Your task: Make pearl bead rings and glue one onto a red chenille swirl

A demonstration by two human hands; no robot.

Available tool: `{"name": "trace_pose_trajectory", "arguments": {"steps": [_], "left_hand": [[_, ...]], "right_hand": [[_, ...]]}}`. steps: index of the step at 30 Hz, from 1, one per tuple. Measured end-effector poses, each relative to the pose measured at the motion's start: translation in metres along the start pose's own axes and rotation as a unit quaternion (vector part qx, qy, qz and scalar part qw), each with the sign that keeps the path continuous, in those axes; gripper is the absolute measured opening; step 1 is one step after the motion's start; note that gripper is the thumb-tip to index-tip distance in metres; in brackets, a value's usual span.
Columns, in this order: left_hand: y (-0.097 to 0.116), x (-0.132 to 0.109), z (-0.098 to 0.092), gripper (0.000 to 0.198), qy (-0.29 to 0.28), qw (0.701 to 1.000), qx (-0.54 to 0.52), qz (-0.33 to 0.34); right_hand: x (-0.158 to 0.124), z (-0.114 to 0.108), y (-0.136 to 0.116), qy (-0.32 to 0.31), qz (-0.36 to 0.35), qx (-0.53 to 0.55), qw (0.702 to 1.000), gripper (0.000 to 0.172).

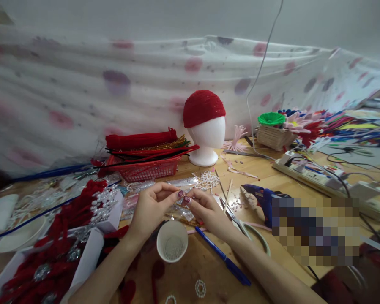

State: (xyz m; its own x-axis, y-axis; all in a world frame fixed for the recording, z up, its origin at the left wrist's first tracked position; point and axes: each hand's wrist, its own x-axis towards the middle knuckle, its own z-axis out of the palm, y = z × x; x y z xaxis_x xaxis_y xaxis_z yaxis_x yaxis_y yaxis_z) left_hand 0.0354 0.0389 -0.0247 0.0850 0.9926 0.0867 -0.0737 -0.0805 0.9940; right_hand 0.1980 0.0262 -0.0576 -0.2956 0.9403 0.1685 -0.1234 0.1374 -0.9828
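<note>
My left hand [156, 202] and my right hand [207, 209] meet above the table, thumbs and forefingers pinched close together. Whatever lies between the fingertips is too small to make out. Just below them stands a white cup [172, 241] with small pale beads inside. A blue pen [223, 256] lies under my right wrist, and scissors [245, 230] rest beside that forearm. Beyond the fingers is a heap of white bead strings [209, 179]. A small ring of white beads [200, 289] lies near the front edge of view.
A foam head [209, 137] wearing a red cap [204, 109] stands behind a red basket [148, 169] of fuzzy stems. At right are a blue glue gun [261, 198] and a power strip [316, 179] with cords. White boxes [90, 257] of red pieces stand left.
</note>
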Motion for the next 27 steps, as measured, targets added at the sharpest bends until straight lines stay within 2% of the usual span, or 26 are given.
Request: {"name": "trace_pose_trajectory", "arguments": {"steps": [3, 7, 10, 14, 17, 19, 21, 22, 24, 27], "left_hand": [[-0.002, 0.000, -0.001, 0.015, -0.002, 0.999, 0.027, 0.018], [-0.001, -0.003, -0.001, 0.008, -0.002, 0.995, 0.075, 0.063], [-0.001, -0.005, -0.001, 0.003, 0.002, 0.981, 0.145, 0.127], [0.000, -0.010, 0.000, 0.004, 0.013, 0.954, 0.225, 0.197], [0.001, -0.013, 0.001, 0.007, 0.024, 0.943, 0.243, 0.226], [0.003, -0.012, 0.003, 0.008, 0.023, 0.962, 0.187, 0.197], [0.004, -0.009, 0.004, 0.010, 0.022, 0.993, 0.046, 0.108], [0.005, -0.008, 0.004, 0.011, 0.023, 0.998, -0.035, 0.054], [0.006, -0.004, 0.003, 0.017, 0.024, 0.986, -0.161, -0.033], [0.004, 0.000, 0.001, 0.018, 0.013, 0.970, -0.223, -0.096]], "right_hand": [[0.001, 0.000, 0.000, -0.003, 0.010, 0.026, 1.000, 0.033], [0.002, 0.000, 0.001, -0.011, 0.054, 0.115, 0.992, 0.036], [0.004, -0.001, 0.003, -0.016, 0.070, 0.165, 0.984, 0.039], [0.004, -0.001, 0.005, -0.017, 0.065, 0.173, 0.983, 0.040], [0.003, -0.001, 0.005, -0.028, 0.054, 0.179, 0.982, 0.037], [0.002, 0.000, 0.005, -0.035, 0.042, 0.179, 0.982, 0.034], [0.002, 0.000, 0.005, -0.037, 0.028, 0.175, 0.983, 0.033], [0.002, 0.000, 0.005, -0.036, 0.020, 0.174, 0.984, 0.033], [0.002, 0.000, 0.006, -0.030, 0.002, 0.171, 0.985, 0.032], [0.001, 0.001, 0.005, -0.022, -0.023, 0.165, 0.986, 0.031]]}}
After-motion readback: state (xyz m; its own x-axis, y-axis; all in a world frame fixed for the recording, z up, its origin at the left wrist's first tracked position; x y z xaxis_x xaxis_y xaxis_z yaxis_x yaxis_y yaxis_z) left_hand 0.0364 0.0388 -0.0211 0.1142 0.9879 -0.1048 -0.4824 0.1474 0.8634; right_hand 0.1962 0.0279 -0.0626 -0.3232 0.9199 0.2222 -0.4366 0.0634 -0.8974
